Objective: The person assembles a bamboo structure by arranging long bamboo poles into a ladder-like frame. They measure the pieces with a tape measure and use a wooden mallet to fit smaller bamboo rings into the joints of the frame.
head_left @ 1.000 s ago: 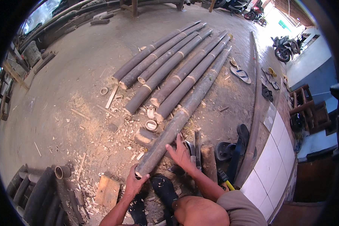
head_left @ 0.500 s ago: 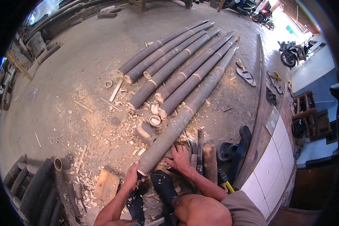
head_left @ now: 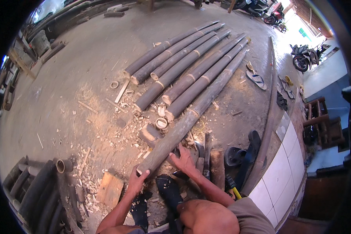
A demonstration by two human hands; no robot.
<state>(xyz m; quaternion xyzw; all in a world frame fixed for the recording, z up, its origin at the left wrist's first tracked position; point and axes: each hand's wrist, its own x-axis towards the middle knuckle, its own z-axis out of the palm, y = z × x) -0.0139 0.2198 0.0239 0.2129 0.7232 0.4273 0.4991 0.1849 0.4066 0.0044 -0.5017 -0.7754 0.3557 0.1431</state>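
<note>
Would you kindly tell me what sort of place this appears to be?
Probably an informal bamboo workshop: long, round brown bamboo poles lie roughly side by side, pale wooden shavings litter the grey floor, and a short, brown, cylindrical offcut lies nearby.

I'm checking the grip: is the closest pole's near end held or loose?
Held: the left hand grips the bamboo pole at its near end, thumb showing against it; the right hand is spread beside it.

A wide camera on the person's head looks down past the left hand (head_left: 136, 181) and right hand (head_left: 185, 161), close, bottom middle, to a far motorbike (head_left: 307, 58), upper right.
</note>
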